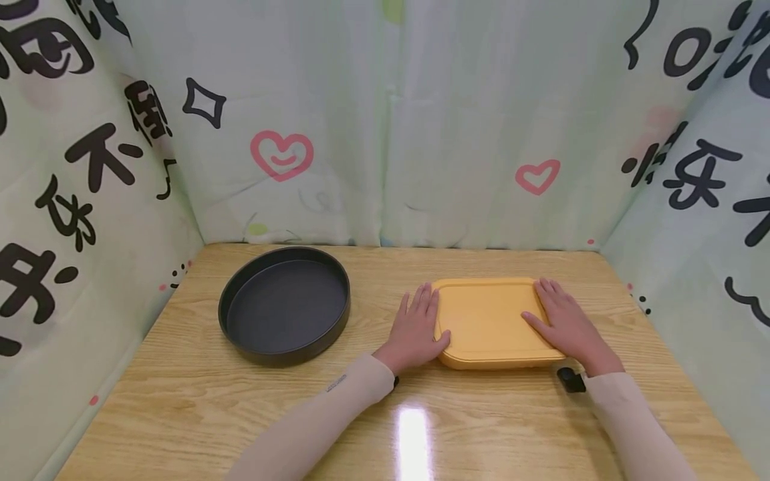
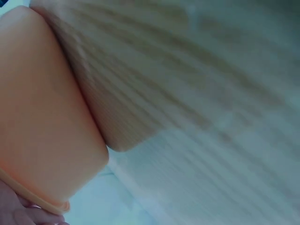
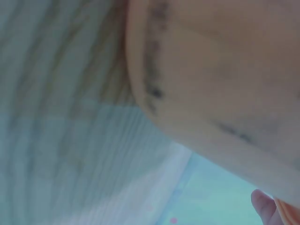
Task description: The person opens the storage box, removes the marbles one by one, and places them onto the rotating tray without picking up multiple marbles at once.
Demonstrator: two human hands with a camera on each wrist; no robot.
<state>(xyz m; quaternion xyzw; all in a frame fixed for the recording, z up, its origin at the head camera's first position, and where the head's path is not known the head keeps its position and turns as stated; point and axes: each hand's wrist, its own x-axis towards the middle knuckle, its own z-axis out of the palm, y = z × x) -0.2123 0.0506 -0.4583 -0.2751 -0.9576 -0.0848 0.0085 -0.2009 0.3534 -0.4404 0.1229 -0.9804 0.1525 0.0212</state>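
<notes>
A yellow-orange rectangular lidded box (image 1: 487, 321) lies flat on the table, right of the middle. My left hand (image 1: 416, 334) rests along its left edge, fingers straight and pointing away, thumb on the lid's near left corner. Along the right edge lies my right hand (image 1: 565, 326), its fingers stretched forward and its thumb reaching inward over the lid. The left wrist view shows the smooth side wall of the box (image 2: 51, 108), with fingers (image 2: 33, 215) at the lid's rim. Dark smudges mark the side wall of the box (image 3: 225, 84) in the right wrist view, where a fingertip (image 3: 263, 204) shows by the rim.
A round dark grey pan (image 1: 285, 304) with a raised rim stands on the wooden table (image 1: 180, 401), left of the box. Printed white curtains (image 1: 385, 120) enclose the table at the back and both sides.
</notes>
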